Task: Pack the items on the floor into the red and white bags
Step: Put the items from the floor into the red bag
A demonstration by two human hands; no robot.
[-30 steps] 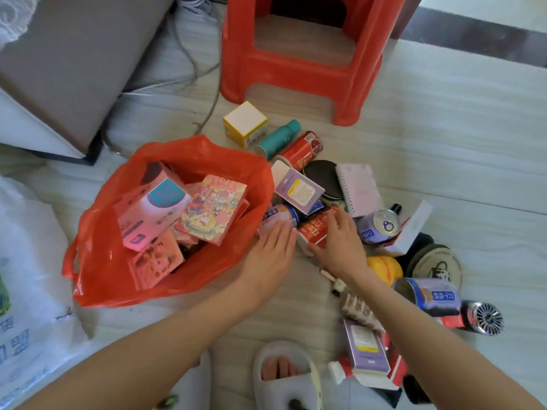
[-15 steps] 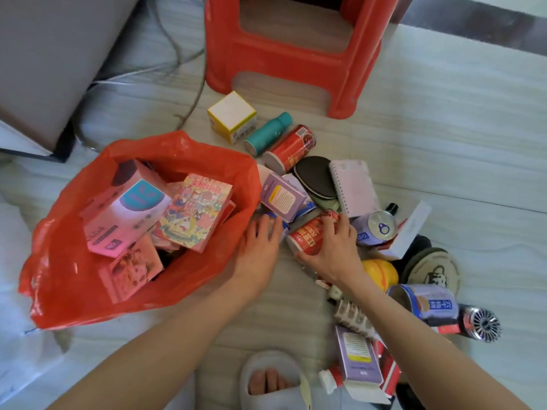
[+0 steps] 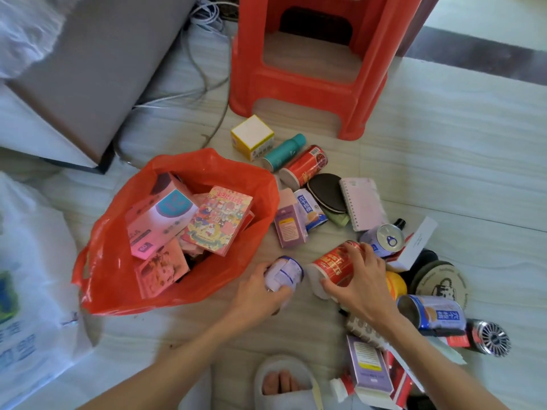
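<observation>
Two hands curled round cans: left gripping white-and-blue can, right clasping red can, beside red bag.

Pretty clearly someone's home: pale tiled floor, a red plastic stool, loose cables trailing by a grey cabinet, and a foot in a house slipper.

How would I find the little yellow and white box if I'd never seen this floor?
Find the big red plastic stool. In front of its left leg sits the yellow and white box, beside a teal bottle. It is the only cube, white on top.
</observation>
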